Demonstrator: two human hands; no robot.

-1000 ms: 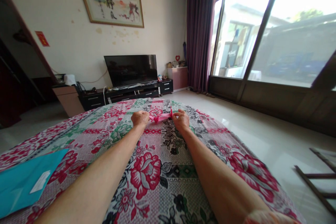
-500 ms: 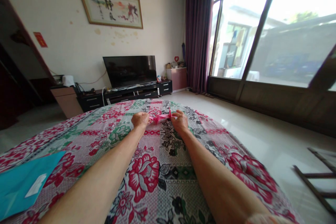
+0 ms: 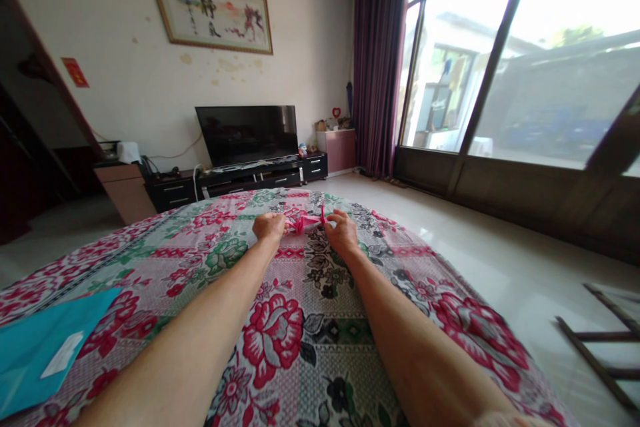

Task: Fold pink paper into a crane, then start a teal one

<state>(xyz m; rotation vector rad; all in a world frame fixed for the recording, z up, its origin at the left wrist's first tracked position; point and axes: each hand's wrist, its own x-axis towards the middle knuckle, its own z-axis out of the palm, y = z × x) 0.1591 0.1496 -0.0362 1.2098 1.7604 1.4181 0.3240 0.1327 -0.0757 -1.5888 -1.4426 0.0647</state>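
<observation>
Pink, bunched, ribbon-like strip (image 3: 300,224) spans the fisted left hand (image 3: 269,227) and pinching right hand (image 3: 343,231), both gripping it; gentle, even tension seems best.

Character 静 (image 3: 207,5) on framed picture (image 3: 230,12)

Pink strip (image 3: 312,221): thin, knotted or bunched left of middle, cannot tell which. Deeper pink at the bunch, paler beside it. Runs sideways, roughly level; narrow piece stands upright near right end. Position: near far edge of tabletop (image 3: 277,333); contact unclear.
</observation>
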